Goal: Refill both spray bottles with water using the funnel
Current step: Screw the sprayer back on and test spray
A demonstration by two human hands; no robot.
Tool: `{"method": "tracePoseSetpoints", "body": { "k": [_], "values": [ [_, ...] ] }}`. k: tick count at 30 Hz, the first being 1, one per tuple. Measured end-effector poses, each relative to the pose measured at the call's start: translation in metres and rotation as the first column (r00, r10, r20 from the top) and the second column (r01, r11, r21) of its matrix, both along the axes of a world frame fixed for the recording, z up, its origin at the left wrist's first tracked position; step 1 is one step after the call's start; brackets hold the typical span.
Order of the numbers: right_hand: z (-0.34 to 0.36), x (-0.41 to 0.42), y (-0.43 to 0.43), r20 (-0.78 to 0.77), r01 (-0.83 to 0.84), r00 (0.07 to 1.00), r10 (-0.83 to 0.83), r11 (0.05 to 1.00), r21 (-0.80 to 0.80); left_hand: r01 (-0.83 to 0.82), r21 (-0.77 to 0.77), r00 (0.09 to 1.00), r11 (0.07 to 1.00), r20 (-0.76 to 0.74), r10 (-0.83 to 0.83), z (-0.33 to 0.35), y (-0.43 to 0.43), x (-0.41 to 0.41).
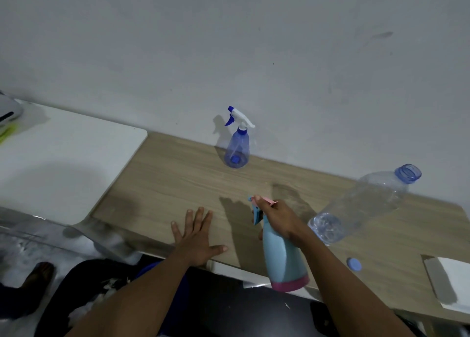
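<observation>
Two bare hands are nearest. The left hand (195,242), at about six o'clock in the view, lies palm down on the near edge of the wooden table (162,184), fingers straight and spread, holding nothing. Just to its three o'clock, the right hand (277,219) grips the neck of the light-blue spray bottle (282,258), one fingertip up on its pink trigger head. That bottle stands upright with its pink base at the table's near edge; I cannot tell whether it rests on the top or is held just above it.

At the bottle's three o'clock a loose blue cap (354,264) lies flat on the wood. Past it, at about two o'clock from the right hand, a large clear water bottle (361,204) stands uncapped. A white sheet (455,280) lies at the table's right end.

Farther back, at twelve o'clock from the hands, the translucent blue spray bottle (236,148) stands upright near the wall, trigger head fitted. At nine o'clock a white tabletop (63,163) adjoins the wooden one.
</observation>
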State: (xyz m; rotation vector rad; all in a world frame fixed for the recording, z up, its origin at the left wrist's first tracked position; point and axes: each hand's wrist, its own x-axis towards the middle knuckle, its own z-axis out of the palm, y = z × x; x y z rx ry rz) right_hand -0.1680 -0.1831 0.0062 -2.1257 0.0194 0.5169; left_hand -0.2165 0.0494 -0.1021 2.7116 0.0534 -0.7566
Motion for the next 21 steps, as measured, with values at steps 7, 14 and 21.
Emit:
{"method": "tracePoseSetpoints", "body": {
  "k": [7,14,21],
  "values": [
    [0.008,-0.005,-0.005,-0.010,-0.007,1.000,0.006,0.994,-0.111,-0.008,-0.032,1.000,0.999,-0.002,0.008,0.001,0.001,-0.001],
    [0.018,-0.010,-0.002,0.154,0.265,0.941,-0.302,0.938,0.222,0.001,-0.019,1.000,1.000,-0.012,-0.001,0.000,0.000,-0.001],
    [0.026,-0.010,0.000,0.416,0.315,0.785,-0.459,0.874,0.371,-0.006,-0.004,1.000,1.000,-0.025,0.006,0.001,-0.002,0.001]
  ]
}}
